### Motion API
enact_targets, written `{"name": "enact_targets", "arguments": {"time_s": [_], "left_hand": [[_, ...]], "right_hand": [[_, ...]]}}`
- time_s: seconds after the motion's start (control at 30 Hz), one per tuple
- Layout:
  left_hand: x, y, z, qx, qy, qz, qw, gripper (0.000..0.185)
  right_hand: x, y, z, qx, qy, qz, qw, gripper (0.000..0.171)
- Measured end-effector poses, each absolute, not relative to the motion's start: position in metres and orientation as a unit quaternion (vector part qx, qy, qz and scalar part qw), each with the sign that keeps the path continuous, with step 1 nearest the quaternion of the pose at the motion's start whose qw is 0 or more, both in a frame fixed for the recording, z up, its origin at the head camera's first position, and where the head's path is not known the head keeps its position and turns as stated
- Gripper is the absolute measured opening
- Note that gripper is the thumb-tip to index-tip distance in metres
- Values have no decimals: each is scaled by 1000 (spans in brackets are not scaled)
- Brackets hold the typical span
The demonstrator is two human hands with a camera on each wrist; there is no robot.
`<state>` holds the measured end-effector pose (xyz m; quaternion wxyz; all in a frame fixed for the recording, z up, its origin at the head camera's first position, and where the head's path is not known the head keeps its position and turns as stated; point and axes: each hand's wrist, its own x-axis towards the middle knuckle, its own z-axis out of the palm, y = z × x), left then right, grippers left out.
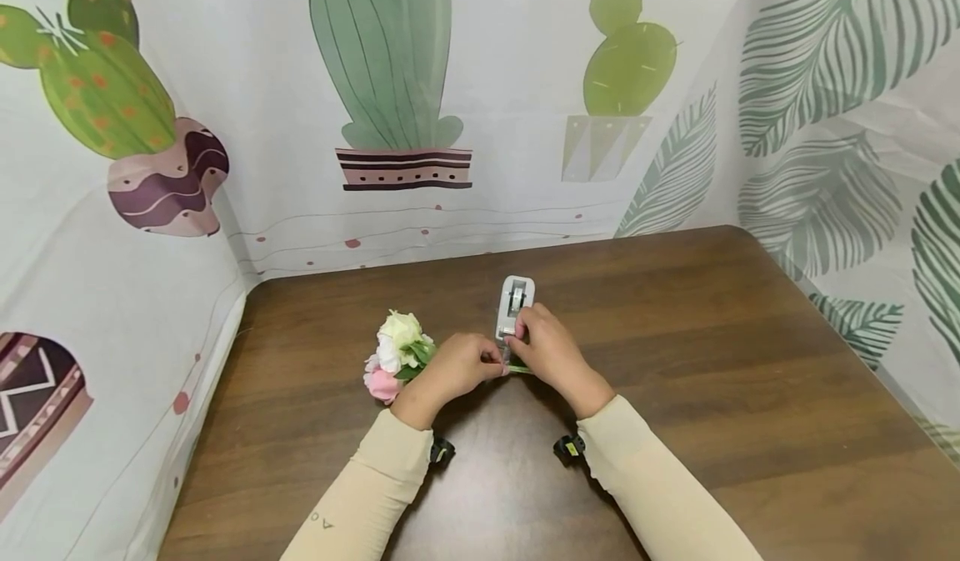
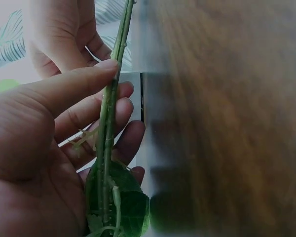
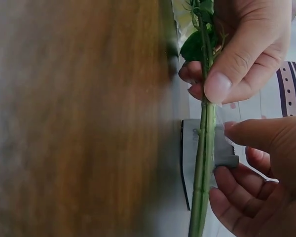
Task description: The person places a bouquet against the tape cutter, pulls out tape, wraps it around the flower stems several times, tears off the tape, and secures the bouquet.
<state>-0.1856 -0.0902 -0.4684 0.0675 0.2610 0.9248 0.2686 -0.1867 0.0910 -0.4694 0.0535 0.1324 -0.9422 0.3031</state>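
Green stems [image 3: 208, 153] are pinched by the left hand [image 1: 463, 361], the near end of the tape dispenser [image 1: 515, 304] by the curled right hand [image 1: 553, 351]; before the dispenser, stems run crosswise, flowers [image 1: 390, 353] leftward.

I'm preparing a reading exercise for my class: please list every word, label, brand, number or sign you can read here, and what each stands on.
No text can be read with certainty.
Left sleeve: small dark marks, perhaps letters, too small to make out.
Tape dispenser: faint marks on its side, too blurred to read.
Left wrist device and right wrist device: yellowish patches, too small to read.
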Motion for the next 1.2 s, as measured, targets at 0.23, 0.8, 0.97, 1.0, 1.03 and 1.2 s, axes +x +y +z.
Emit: {"name": "enact_targets", "arguments": {"time_s": [0.23, 0.8, 0.97, 1.0, 1.03, 1.2], "left_hand": [[-186, -90, -470, 258, 925, 271, 65, 12], [-184, -87, -473, 266, 929, 252, 44, 13], [-183, -87, -472, 264, 931, 248, 41, 14], [-183, -87, -472, 264, 932, 246, 40, 14], [-183, -86, -472, 264, 932, 245, 40, 15], [-182, -85, -472, 266, 935, 234, 36, 14]], "right_hand": [[-189, 88, -469, 124, -944, 303, 43, 29], [-189, 85, -473, 121, -940, 316, 41, 28], [-188, 85, -474, 120, -939, 319, 43, 28], [-188, 85, -474, 120, -939, 319, 43, 29], [-188, 85, -474, 120, -939, 319, 44, 29], [-187, 85, -473, 122, -938, 320, 46, 28]]}}
